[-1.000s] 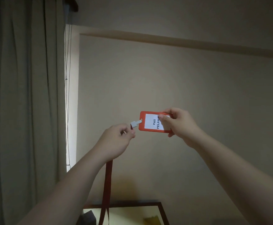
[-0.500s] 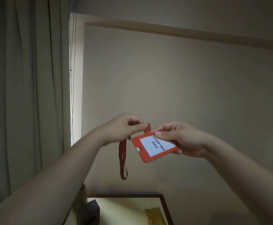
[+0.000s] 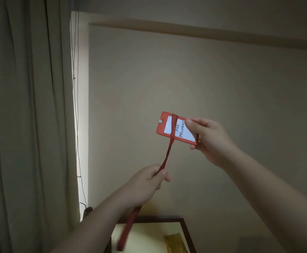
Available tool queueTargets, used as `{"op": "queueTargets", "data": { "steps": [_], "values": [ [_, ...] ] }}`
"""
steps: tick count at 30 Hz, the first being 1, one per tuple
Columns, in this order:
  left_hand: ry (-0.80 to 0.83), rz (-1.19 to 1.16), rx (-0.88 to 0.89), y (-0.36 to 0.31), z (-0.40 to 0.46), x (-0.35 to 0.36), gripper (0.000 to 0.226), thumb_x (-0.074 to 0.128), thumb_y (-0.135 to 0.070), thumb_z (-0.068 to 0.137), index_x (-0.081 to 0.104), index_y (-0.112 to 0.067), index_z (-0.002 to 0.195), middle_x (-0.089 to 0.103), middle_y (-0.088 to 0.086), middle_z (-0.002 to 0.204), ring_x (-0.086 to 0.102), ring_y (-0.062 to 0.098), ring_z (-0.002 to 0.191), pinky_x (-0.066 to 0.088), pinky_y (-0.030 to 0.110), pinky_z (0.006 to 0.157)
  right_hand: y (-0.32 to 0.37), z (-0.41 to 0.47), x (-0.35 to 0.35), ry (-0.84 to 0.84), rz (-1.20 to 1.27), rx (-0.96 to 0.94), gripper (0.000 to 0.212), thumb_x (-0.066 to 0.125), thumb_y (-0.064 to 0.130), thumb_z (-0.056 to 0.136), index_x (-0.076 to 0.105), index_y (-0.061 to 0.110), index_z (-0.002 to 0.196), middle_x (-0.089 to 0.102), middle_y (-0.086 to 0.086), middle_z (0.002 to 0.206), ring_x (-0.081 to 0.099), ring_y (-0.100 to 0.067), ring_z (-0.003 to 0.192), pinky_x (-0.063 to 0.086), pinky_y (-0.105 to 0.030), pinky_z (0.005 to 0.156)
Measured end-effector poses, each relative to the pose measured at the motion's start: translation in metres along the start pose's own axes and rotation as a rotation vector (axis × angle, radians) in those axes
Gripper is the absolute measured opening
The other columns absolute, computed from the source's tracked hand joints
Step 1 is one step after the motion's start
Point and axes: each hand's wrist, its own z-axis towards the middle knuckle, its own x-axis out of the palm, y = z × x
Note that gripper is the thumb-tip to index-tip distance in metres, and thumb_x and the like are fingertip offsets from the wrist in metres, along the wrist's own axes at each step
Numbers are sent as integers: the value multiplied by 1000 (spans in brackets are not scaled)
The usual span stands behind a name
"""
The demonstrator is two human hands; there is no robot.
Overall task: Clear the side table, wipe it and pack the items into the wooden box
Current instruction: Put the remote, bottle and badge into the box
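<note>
My right hand (image 3: 210,138) holds a red badge holder (image 3: 178,129) up in front of the wall; its white card reads "PAS PELAWAT". A red lanyard strap (image 3: 168,152) crosses over the front of the badge and runs down to my left hand (image 3: 150,181), which pinches it. The strap's loose end (image 3: 127,232) hangs below that hand, over the side table (image 3: 183,226). The wooden box is out of view.
The side table has a dark wooden rim and a pale yellow top, with a yellowish cloth (image 3: 174,242) lying on it. A long curtain (image 3: 27,125) hangs at the left, with thin cords (image 3: 75,106) beside it. A plain wall fills the rest.
My right hand has lifted the badge up and to the right. My left hand has dropped down, pulling the strap across the badge's front. The view has tilted, and the dark objects at the table's left are hidden.
</note>
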Motion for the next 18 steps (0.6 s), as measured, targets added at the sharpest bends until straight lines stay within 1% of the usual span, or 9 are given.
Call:
{"op": "queueTargets", "data": {
  "steps": [3,6,7,8,10,12,13,15,18],
  "values": [
    [-44,-48,-75,23,7,-10,29,47,-24,110,72,-19,96,53,-5,65,48,13,59,40,26,58,0,-8,-7,355,-7,157,25,70,20,91,75,3,109,72,-14,84,61,-14,55,48,-23,38],
    [-144,-47,-126,9,21,-32,34,45,-7,105,77,-14,96,61,3,69,59,12,55,46,26,59,-10,-13,-16,697,-449,336,26,69,24,95,76,8,114,73,-14,86,66,-17,63,54,-25,47],
    [-160,51,-103,-2,25,-41,32,49,-11,104,78,-17,92,60,-1,63,55,9,52,42,24,55,-17,-13,-16,722,-593,364,22,67,26,98,78,13,113,73,-13,87,67,-16,66,55,-26,51],
    [-154,182,-67,-13,27,-47,28,54,-17,104,79,-19,89,58,-6,58,51,7,49,40,24,52,-24,-11,-15,672,-671,370,19,67,26,100,79,16,110,74,-12,86,67,-16,67,55,-27,52],
    [-83,427,-15,-33,28,-49,28,58,-27,102,75,-16,83,56,-6,57,46,6,47,38,26,52,-44,-5,-11,412,-645,302,15,67,24,101,79,16,103,75,-10,83,68,-16,64,56,-31,53],
    [-9,505,-30,-40,20,-39,36,53,-34,104,66,-13,77,54,-5,58,46,8,48,38,29,55,-63,1,-10,75,-454,189,13,69,22,100,78,13,103,76,-11,85,68,-17,62,58,-32,53],
    [3,491,-25,-37,13,-30,38,50,-36,105,62,-15,75,53,-5,58,48,10,50,38,30,56,-70,1,-10,-37,-323,151,15,69,21,100,78,11,107,76,-12,88,67,-18,62,58,-33,54],
    [-42,393,9,-21,-2,-7,39,46,-40,107,58,-19,76,54,-7,58,52,12,55,42,32,61,-80,-7,-8,-88,-61,128,21,70,22,99,77,10,115,78,-14,97,69,-19,68,59,-34,60],
    [-67,90,-65,18,-15,27,44,43,-47,109,58,-22,76,59,-9,59,57,9,58,51,36,70,-88,-31,-3,11,231,165,26,69,22,98,75,9,120,79,-9,98,72,-15,75,58,-27,60]
  ]
}}
